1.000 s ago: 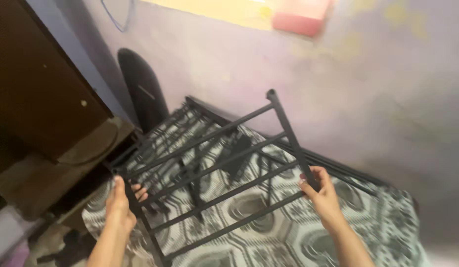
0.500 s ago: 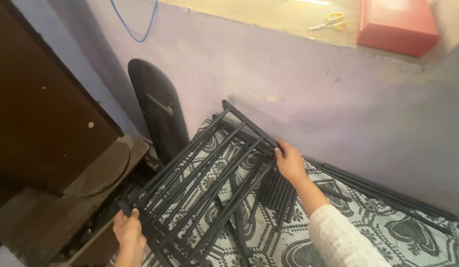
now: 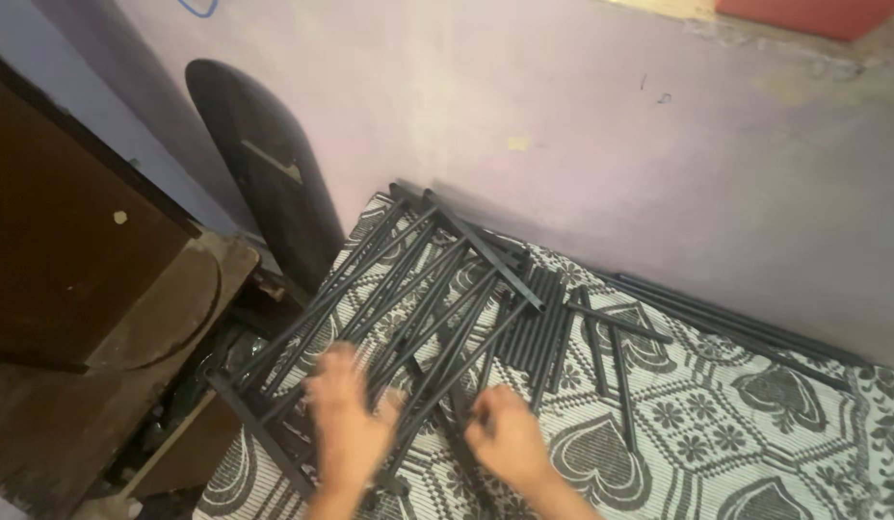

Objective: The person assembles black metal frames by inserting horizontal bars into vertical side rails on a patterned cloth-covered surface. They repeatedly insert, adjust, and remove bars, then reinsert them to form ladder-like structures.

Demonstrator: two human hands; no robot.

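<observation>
1. The black metal rack frame (image 3: 389, 289) I held up a second ago now lies flat on the patterned bedspread (image 3: 717, 414), over the loose black rods (image 3: 553, 327)
2. My left hand (image 3: 346, 429) rests spread on its bars
3. My right hand (image 3: 505, 438) is blurred; grip unclear

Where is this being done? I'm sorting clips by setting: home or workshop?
Most likely a room in a home. A patterned bedspread runs along a painted lilac wall, with dark wooden furniture beside it. Both hands, left hand and right hand, rest on black metal rack frames.
</observation>
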